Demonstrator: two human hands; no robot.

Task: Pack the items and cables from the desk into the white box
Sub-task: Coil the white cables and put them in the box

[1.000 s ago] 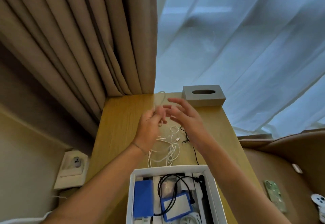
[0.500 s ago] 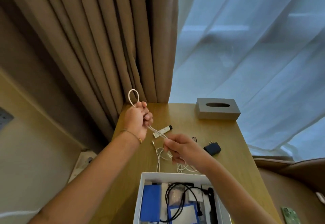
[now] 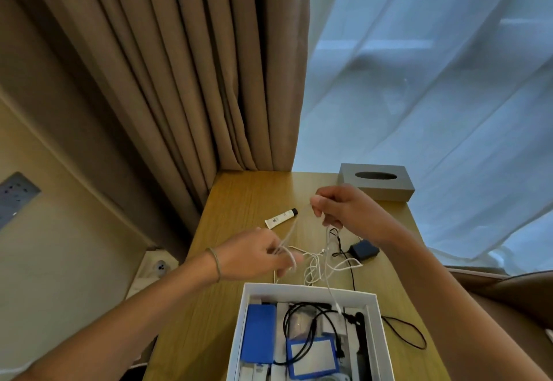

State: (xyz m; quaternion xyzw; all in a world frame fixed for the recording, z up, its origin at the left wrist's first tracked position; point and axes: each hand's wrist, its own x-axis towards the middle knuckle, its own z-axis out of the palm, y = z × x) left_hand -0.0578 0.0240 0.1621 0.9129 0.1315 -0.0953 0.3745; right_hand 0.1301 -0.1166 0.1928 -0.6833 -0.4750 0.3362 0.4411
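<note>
Over the wooden desk [image 3: 239, 201] my left hand [image 3: 254, 256] and my right hand [image 3: 344, 210] each pinch the same white cable [image 3: 314, 267], stretched between them. Its slack lies tangled on the desk and one end dangles into the white box [image 3: 302, 289] at the near edge. The box holds a blue case [image 3: 258, 332], a blue-framed card [image 3: 314, 356] and a coiled black cable [image 3: 299, 318]. A small white tube [image 3: 281, 218] lies behind my left hand. A black charger [image 3: 365, 250] with its black cord [image 3: 404, 329] sits to the right.
A grey tissue box [image 3: 377, 181] stands at the desk's far right corner. Brown curtains [image 3: 179, 66] hang at the back left, sheer white ones [image 3: 434, 81] at the right. Wall sockets [image 3: 160, 265] sit left of the desk; a brown seat [image 3: 508, 291] is at right.
My left hand dropped from high at the back left to just above the box's far edge. My right hand rose and moved back toward the tissue box, pulling the cable taut.
</note>
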